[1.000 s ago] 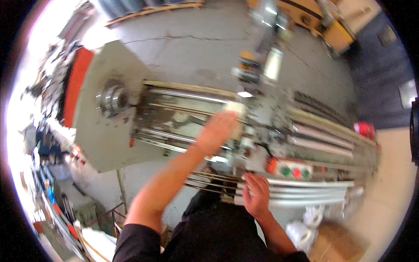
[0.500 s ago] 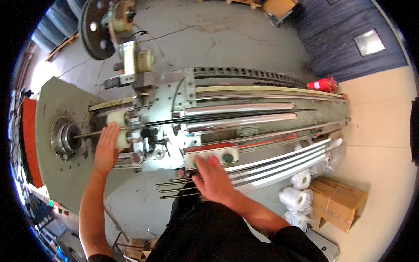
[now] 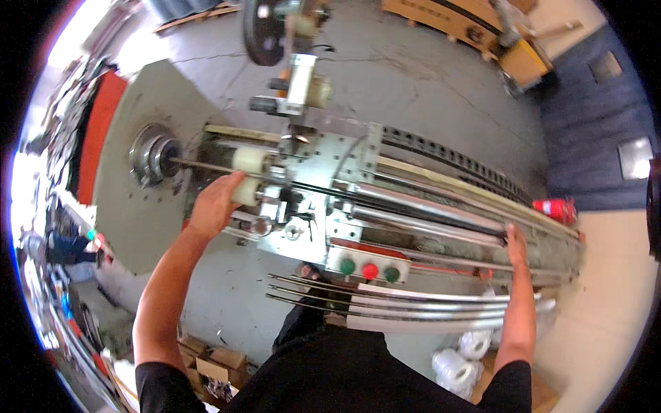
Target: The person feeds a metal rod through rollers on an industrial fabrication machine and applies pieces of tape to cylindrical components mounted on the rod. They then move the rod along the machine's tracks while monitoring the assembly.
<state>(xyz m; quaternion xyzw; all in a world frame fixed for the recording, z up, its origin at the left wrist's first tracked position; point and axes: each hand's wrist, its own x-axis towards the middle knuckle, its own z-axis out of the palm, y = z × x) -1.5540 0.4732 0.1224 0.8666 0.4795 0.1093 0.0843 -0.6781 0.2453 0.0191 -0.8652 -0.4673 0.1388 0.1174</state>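
Observation:
My left hand (image 3: 217, 201) lies against the lower of two cream rollers (image 3: 249, 160), fingers stretched out beside a thin metal rod (image 3: 206, 166). That rod comes out of a round chuck (image 3: 157, 155) on the green-grey machine head. Right of the rollers, a long black rod (image 3: 317, 187) runs between two shiny metal bars (image 3: 427, 226). At the far right end of these bars, my right hand (image 3: 516, 246) has its fingers closed at the black rod's end; the exact grip is partly hidden. A white control box (image 3: 368, 265) with green and red buttons sits at the machine's front.
Several thin rods lie on a white rack (image 3: 441, 320) before the machine. Clear plastic rolls (image 3: 456, 368) stand at lower right. A motor unit (image 3: 299, 86) rises behind the carriage. A red cylinder (image 3: 555, 210) lies by the bed's far end; cardboard boxes (image 3: 227, 368) are at lower left.
My right hand has gone from the control box buttons to the right end of the black rod. My left hand stays at the cream rollers. The whole view has shifted and tilted.

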